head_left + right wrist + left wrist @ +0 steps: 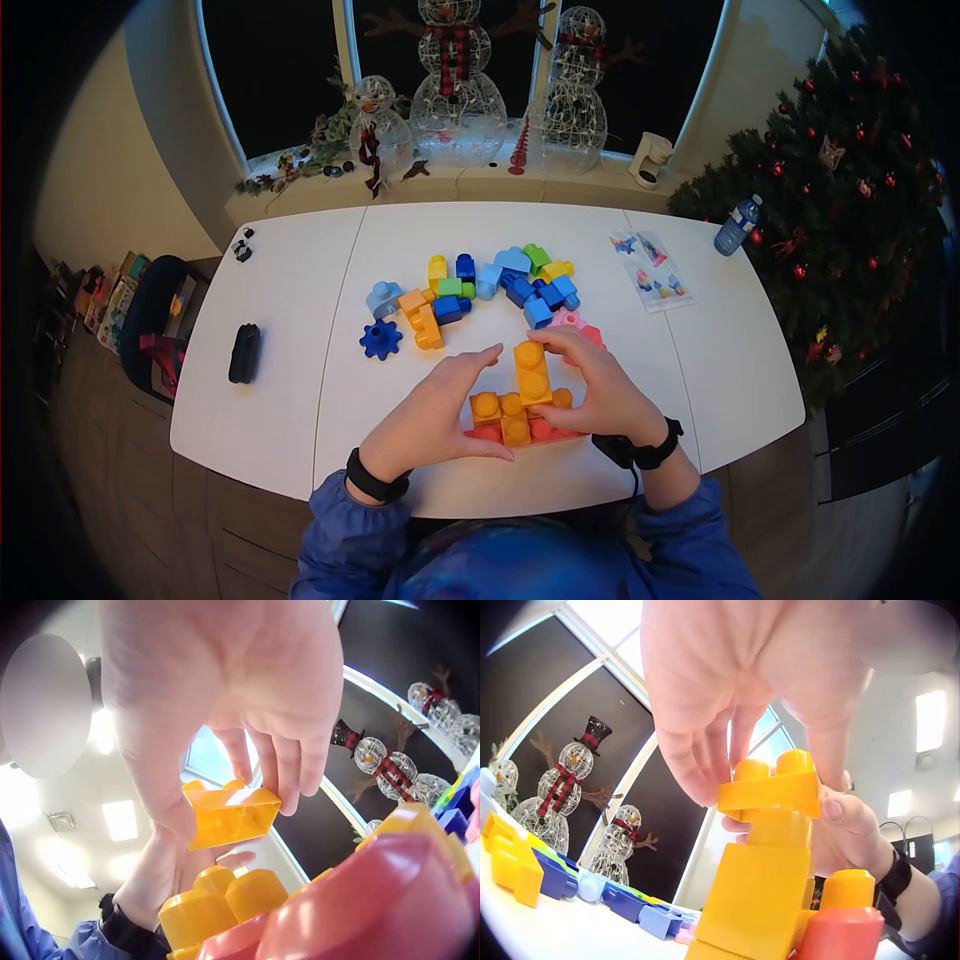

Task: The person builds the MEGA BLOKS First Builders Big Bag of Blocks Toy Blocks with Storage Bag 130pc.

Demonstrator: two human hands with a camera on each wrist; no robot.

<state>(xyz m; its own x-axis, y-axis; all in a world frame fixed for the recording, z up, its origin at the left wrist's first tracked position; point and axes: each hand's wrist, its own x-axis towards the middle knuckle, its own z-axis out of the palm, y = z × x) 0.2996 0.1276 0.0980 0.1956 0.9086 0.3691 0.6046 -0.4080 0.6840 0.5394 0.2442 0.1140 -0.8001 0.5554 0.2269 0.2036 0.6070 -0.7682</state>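
Inspecting near to far, I find yellow blocks (515,430) seated on a red base (484,433) over the table (440,492). My left grip (425,412) is spread alongside. My right grip (592,392) pinches another yellow block (532,372), unseated above them. Beyond lie multicoloured blocks (450,287), separate from this build; the remaining count is undeterminable.

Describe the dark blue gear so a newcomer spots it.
On the white table, past the left hand, find the left end of the blocks. The gear there is dark blue and toothed, unlike the light blue block behind and orange block beside it.
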